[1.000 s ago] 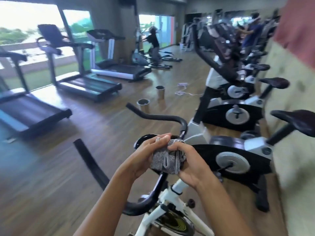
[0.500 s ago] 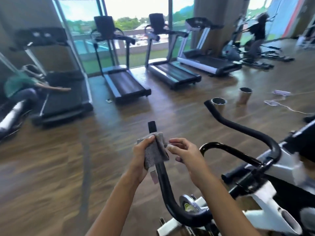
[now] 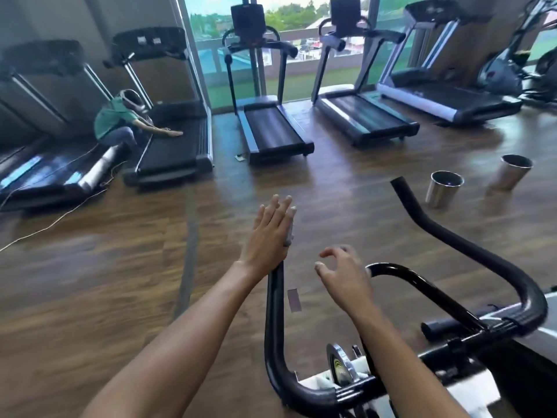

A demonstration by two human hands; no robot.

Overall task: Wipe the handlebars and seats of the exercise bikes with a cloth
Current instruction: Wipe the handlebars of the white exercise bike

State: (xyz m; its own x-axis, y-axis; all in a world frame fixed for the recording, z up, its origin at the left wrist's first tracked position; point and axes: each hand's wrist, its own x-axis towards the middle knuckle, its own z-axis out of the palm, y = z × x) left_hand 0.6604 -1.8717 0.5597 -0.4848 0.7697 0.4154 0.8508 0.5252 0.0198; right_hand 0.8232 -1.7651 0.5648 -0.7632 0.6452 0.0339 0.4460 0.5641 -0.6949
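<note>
- Two hands are up at the near bike's handlebar [image 3: 272, 312]; the left hand [image 3: 266, 233] lies flat along the top of its left bar with the fingers straight and close together, and only a thin grey edge of the cloth [image 3: 290, 229] shows under the palm.
- The right hand [image 3: 345, 277] hovers just beside that bar, fingers spread and loosely curled, holding nothing and touching nothing.
- No seat can be seen from where the camera looks.
- To my eye, the cloth is pinned by pressure alone, not gripped, so it could slide off the bar's end and drop to the wooden floor [image 3: 105, 267].
- A flat palm also reaches only one face of the round bar, so the far side may be missed.
- Two metal cups [image 3: 443, 191] stand on the floor near the other bar end, apart from both hands.
</note>
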